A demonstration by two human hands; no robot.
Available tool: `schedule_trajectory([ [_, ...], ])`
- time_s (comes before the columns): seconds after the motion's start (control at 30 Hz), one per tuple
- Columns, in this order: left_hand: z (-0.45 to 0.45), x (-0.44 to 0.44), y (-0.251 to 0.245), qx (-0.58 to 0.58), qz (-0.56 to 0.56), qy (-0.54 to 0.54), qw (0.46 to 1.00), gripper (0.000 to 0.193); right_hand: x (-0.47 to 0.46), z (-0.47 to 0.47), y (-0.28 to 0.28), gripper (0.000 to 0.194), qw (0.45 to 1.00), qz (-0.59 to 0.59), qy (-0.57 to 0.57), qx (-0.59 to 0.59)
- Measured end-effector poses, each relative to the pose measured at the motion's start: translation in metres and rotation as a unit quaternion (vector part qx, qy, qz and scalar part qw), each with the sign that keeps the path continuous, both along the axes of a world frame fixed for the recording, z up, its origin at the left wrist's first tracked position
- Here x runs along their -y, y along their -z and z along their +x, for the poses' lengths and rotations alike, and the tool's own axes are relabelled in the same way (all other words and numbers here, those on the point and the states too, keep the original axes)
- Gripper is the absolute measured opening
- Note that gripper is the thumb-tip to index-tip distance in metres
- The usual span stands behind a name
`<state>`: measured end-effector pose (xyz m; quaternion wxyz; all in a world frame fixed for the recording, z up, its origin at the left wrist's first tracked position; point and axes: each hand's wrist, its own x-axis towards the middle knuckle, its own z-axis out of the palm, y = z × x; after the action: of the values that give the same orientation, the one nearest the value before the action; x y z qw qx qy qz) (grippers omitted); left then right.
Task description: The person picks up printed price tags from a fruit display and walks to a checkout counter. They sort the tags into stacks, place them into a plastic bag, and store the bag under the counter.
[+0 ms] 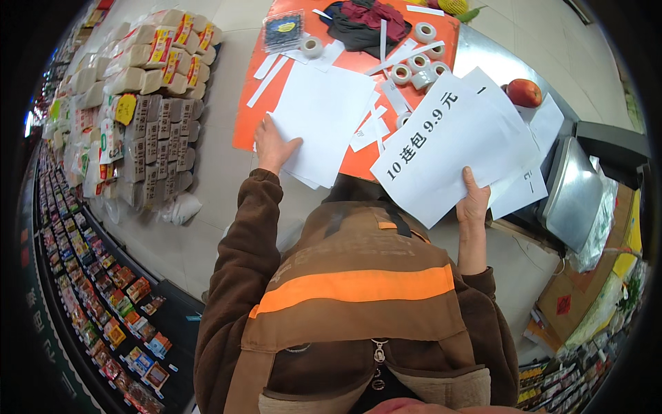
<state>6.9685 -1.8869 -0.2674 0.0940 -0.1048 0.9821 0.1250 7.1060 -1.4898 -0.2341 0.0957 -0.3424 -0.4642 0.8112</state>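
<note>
My left hand [273, 144] rests with thumb and fingers spread on the left edge of a stack of blank white paper sheets [323, 111], on an orange tabletop [245, 121]. In my right hand [473, 199] is the lower edge of a white printed paper sign [455, 139], thumb on top and fingers hidden beneath. The sign bears large black writing and slants over more printed sheets [522, 191]. Between the two papers lie cut paper strips [372, 129] and several rolls of clear tape [418, 63].
A clear box of blueberries [283, 31] and dark and maroon cloth [372, 23] lie at the table's far side. A red apple [524, 93] sits on paper at right, near a metal scale pan [574, 196]. Packaged noodles [160, 124] are stacked at left, above snack shelves [103, 290].
</note>
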Motion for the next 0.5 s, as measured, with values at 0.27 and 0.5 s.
schedule_trajectory([
  [0.27, -0.016, 0.0, 0.005, 0.082, 0.048, -0.05, 0.994, 0.084, 0.002, -0.001, -0.006, 0.044, 0.999, -0.017, 0.051, -0.004],
  [0.5, -0.013, 0.038, 0.016, -0.065, 0.354, -0.064, 0.931, 0.035, -0.004, 0.004, -0.006, 0.045, 0.996, -0.008, 0.09, -0.011],
])
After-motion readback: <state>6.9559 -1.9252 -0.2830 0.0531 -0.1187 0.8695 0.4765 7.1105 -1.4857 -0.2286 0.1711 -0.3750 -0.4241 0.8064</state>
